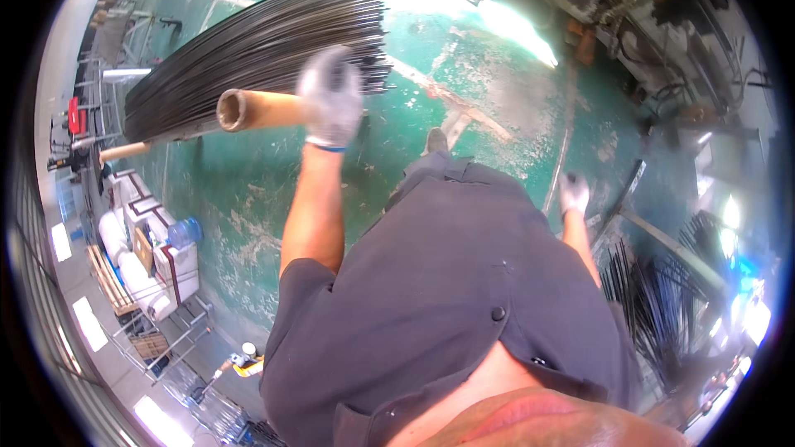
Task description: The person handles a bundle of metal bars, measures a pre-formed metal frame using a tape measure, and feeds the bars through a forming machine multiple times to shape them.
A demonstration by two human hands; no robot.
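Hands are apart: the blurred, grey-gloved left hand (333, 101) seems clamped on a hollow brown cardboard tube (269, 110); the grey-gloved right hand (574, 193) is off it, right of the long black rod bundle (257, 54). Held one-handed before that bundle, the tube could tip into it.

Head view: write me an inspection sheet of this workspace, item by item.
Surface: green floor, paint worn and scuffed.
Job's things: brown tube, hollow end facing left; bundle of dark rods beyond it.
Clutter: blue bottle, on the left.
Hands: left hand, gloved, at the tube, grip too blurred to judge; right hand, gloved, nothing seen in it.
Cables: nothing seen clearly.
Surroundings: loose rods, lower right.
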